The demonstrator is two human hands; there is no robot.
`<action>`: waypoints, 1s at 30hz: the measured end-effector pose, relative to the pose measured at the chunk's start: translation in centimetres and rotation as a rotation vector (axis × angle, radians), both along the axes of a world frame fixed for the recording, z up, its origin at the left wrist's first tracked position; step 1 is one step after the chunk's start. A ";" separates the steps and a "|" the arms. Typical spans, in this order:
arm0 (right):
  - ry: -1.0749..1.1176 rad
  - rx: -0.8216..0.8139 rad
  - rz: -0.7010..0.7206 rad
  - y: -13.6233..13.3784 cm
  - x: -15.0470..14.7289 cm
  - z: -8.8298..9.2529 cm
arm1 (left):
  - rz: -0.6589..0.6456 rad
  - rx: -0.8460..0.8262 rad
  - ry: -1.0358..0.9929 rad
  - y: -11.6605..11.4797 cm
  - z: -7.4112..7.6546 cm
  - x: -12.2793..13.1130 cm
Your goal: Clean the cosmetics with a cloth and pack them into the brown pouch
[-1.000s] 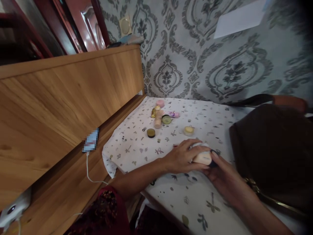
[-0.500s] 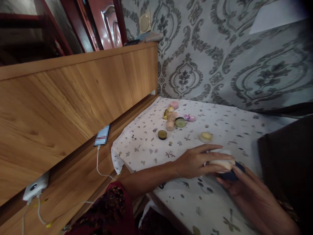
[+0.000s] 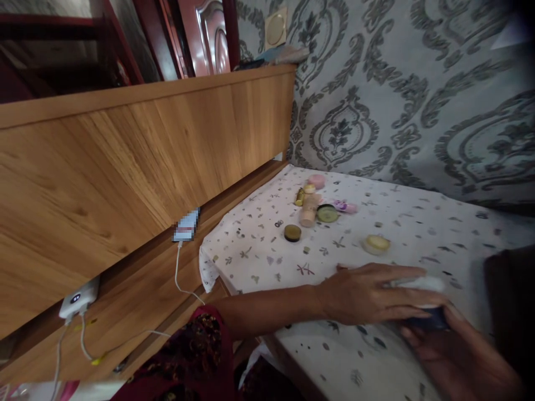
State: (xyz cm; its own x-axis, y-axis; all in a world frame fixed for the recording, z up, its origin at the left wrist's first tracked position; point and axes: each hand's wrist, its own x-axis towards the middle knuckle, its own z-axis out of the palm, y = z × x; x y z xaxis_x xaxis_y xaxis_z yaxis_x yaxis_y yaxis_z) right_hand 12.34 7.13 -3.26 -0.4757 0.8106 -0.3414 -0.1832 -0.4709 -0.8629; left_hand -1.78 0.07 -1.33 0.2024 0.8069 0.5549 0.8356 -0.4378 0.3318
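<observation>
My left hand (image 3: 368, 292) reaches across from the left with a white wipe or cloth (image 3: 430, 284) between its fingers. It rubs against a dark blue rounded container (image 3: 430, 318), which my right hand (image 3: 463, 353) grips from the lower right. Motion blur and my fingers hide the container's exact kind. Beyond my hands lies a round pale-yellow container (image 3: 377, 244) on the patterned white cloth (image 3: 259, 262). Farther left is a small round olive-gold jar or lid (image 3: 292, 233).
At the back are a beige tube (image 3: 308, 213), a green round container (image 3: 327, 214), a purple-pink tube (image 3: 345, 206), a gold cylinder (image 3: 300, 196) and a pink round item (image 3: 316, 181). A wooden panel (image 3: 188, 150), a phone (image 3: 186, 224) and a white power bank (image 3: 80, 299) are left.
The camera has turned left, so the scene sits farther right. Both hands remain together around the dark blue container, the white wipe still against it.
</observation>
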 end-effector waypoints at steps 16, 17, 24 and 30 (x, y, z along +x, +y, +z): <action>0.225 0.222 0.076 -1.5 1.0 0.8 | 0.090 -0.131 -0.541 0.1 -0.7 0.2; 0.199 0.280 0.072 -1.4 1.1 0.8 | 0.091 -0.144 -0.561 0.1 -0.7 0.3; -0.015 0.759 0.072 -1.0 1.4 -0.2 | 0.106 -0.291 -0.681 0.1 -0.5 0.6; -0.274 1.214 0.075 -0.9 2.1 -0.5 | 0.129 -0.346 -0.755 0.8 -1.3 0.3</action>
State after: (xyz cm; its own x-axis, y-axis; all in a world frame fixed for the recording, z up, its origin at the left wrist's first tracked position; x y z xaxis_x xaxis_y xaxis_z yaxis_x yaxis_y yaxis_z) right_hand 14.47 6.21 -3.75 -0.5659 0.6451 0.5135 0.0642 0.6553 -0.7526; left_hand -1.53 0.82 -2.58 -0.2290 0.9480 0.2211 0.3718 -0.1247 0.9199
